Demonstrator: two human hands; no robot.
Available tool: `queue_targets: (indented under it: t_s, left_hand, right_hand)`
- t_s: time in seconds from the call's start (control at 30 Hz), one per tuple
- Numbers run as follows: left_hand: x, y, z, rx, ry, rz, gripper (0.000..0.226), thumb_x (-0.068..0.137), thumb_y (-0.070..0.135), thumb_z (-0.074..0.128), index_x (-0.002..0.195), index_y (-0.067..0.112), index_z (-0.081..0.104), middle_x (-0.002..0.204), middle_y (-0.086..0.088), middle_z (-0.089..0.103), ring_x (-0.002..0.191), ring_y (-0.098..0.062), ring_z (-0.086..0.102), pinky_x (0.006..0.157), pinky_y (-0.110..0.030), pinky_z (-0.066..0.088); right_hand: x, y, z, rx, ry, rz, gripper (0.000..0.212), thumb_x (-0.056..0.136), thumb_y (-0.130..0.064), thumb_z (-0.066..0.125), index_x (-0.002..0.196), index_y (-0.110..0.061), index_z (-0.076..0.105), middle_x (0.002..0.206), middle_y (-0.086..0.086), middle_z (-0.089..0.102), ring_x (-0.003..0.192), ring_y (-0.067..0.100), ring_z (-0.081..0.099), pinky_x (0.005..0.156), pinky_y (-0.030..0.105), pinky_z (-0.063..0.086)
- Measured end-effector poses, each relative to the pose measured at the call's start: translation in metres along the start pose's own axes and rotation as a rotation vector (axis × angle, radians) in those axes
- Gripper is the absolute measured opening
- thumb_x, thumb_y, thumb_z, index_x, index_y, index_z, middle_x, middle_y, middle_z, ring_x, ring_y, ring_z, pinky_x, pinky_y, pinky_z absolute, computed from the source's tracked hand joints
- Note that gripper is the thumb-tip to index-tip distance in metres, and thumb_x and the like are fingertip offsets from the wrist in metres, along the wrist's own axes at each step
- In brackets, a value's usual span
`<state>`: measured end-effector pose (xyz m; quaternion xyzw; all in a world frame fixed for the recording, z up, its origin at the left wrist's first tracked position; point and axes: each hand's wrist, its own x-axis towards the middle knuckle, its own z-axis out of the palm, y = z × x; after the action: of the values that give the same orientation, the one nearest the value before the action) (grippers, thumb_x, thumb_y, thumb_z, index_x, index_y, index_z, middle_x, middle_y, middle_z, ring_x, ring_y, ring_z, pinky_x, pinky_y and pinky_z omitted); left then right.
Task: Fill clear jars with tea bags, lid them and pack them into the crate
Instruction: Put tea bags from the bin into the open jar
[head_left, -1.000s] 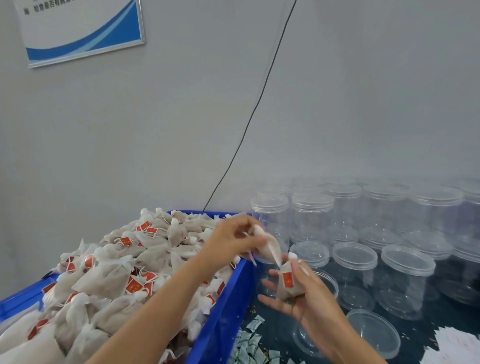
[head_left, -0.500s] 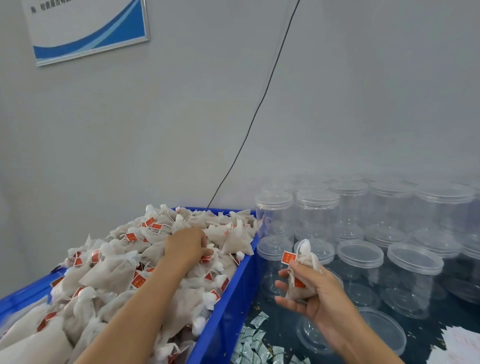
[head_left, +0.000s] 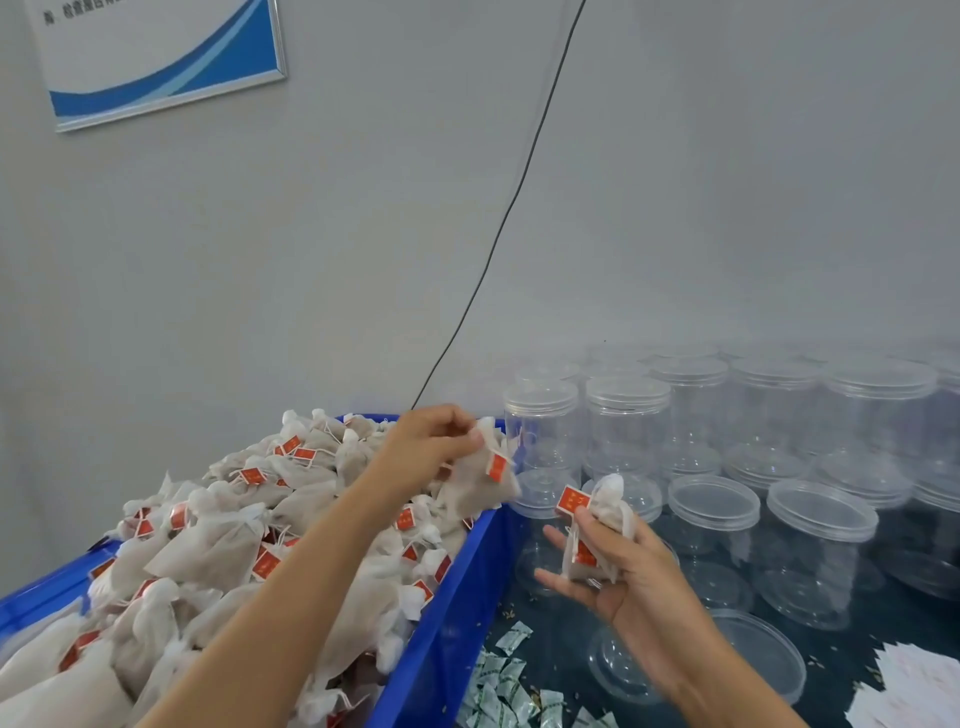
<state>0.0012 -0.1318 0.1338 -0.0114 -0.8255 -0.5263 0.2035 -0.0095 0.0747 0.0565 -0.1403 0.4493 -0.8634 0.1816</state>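
A blue crate (head_left: 441, 613) on the left is heaped with beige tea bags (head_left: 218, 540) bearing red tags. My left hand (head_left: 426, 441) pinches one tea bag (head_left: 480, 483) by its top, lifted above the crate's right rim. My right hand (head_left: 618, 566), palm up just right of the crate, holds a small bunch of tea bags (head_left: 597, 540) with a red tag sticking out. Several clear lidded jars (head_left: 821, 545) stand on the dark table to the right. An open jar under my right hand is mostly hidden.
A loose clear lid (head_left: 763, 660) lies on the table near my right wrist. Small green-white sachets (head_left: 498, 686) are scattered beside the crate. White paper slips (head_left: 914, 686) lie at the lower right. A black cable (head_left: 498, 228) runs down the grey wall.
My left hand dipped into the heap of tea bags, then rose with one bag toward my right hand. My right hand stayed in place holding its bunch.
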Motion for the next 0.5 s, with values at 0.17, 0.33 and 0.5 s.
queue_targets:
  t_s: [0.17,0.33,0.5]
  left_hand:
    - [-0.012,0.000,0.043,0.086,-0.334,0.035,0.006,0.089,0.015,0.066,0.084,0.017,0.067,0.078,0.009,0.068,0.072,-0.002,0.063,0.066,-0.015,0.049]
    - [-0.009,-0.001,0.027,0.222,-0.242,0.041,0.026,0.100,0.025,0.049,0.086,0.017,0.070,0.090,0.006,0.072,0.077,-0.012,0.069,0.063,-0.020,0.051]
    - [0.004,-0.032,-0.021,1.197,-0.047,-0.153,0.016,0.095,0.027,0.053,0.103,0.025,0.066,0.110,0.008,0.066,0.103,-0.014,0.060,0.086,-0.029,0.048]
  right_hand:
    - [-0.005,0.002,0.009,-0.072,-0.137,-0.030,0.039,0.076,-0.014,0.068,0.114,-0.009,0.061,0.103,0.012,0.072,0.092,0.028,0.071,0.069,0.042,0.060]
    - [-0.005,0.002,0.005,-0.183,0.097,-0.036,0.034,0.073,0.007,0.072,0.103,-0.005,0.062,0.078,0.009,0.067,0.059,0.014,0.058,0.043,0.024,0.050]
    - [0.000,-0.003,-0.003,-0.160,0.167,-0.017,0.035,0.080,0.009,0.066,0.110,-0.008,0.056,0.099,0.017,0.066,0.076,0.026,0.065,0.047,0.028,0.055]
